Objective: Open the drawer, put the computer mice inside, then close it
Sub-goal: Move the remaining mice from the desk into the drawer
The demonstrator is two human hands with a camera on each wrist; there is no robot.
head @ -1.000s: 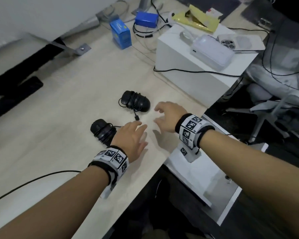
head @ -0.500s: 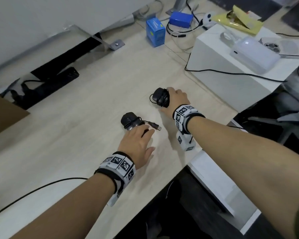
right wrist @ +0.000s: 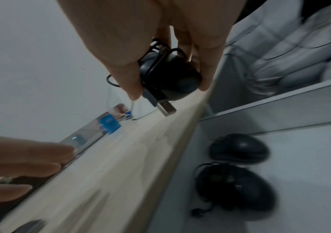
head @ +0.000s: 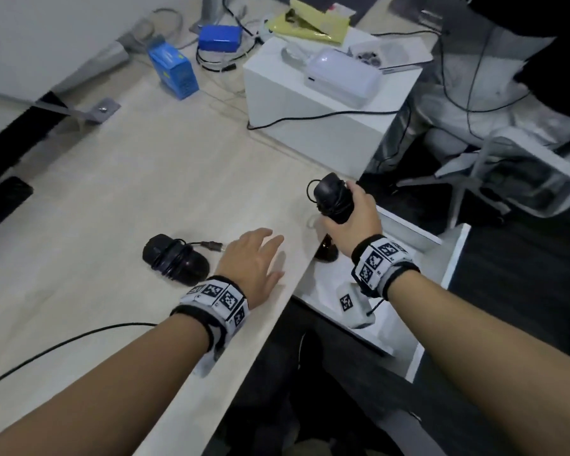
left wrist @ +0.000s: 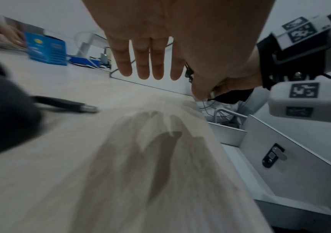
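My right hand (head: 352, 218) grips a black mouse (head: 333, 200) with its cable wound round it, lifted over the desk's right edge. In the right wrist view this held mouse (right wrist: 170, 75) has its USB plug (right wrist: 164, 108) hanging down. Below it the white drawer (head: 448, 268) stands open with two black mice, one at the back (right wrist: 238, 148) and one nearer (right wrist: 234, 187). A further wrapped mouse (head: 175, 263) lies on the desk. My left hand (head: 254, 258) hovers flat and empty just right of it, fingers (left wrist: 150, 63) straight.
A white box (head: 310, 103) carrying a white device and a black cable stands at the desk's back right. Two blue boxes (head: 173, 70) and loose cables sit behind. An office chair (head: 507, 166) is right of the drawer. A black cable (head: 63, 343) crosses the near desk.
My right hand closed on the far mouse, lifted it off the desk and carried it right, over the open drawer. My left hand drew off the near mouse to its right.
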